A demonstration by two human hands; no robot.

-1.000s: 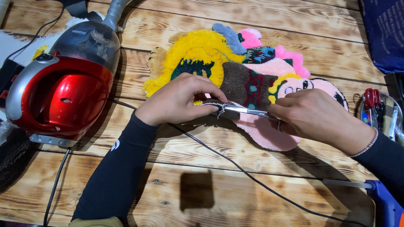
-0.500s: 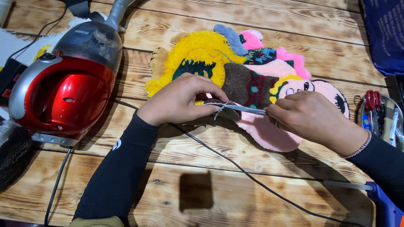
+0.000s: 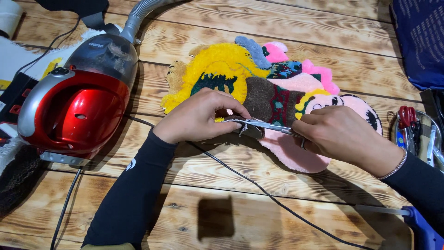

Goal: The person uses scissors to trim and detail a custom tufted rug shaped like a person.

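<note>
Two hands work at the near edge of a colourful tufted rug (image 3: 259, 88) lying on the wooden table (image 3: 286, 18): the left hand (image 3: 199, 115) pinches the rug's frayed backing edge, while the right hand (image 3: 340, 134) is closed around scissors (image 3: 270, 126) whose blades lie along that edge. Whether the blades are parted is hard to tell. A red vacuum cleaner (image 3: 74, 111) sits well to the left, its black cord (image 3: 259, 187) running beneath the hands.

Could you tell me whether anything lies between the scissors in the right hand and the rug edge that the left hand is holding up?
Nothing visible does. The scissors in the right hand already reach the frayed rug edge pinched by the left hand. The black cable runs across the table below the hands, beside the cutting line, not in it.
</note>
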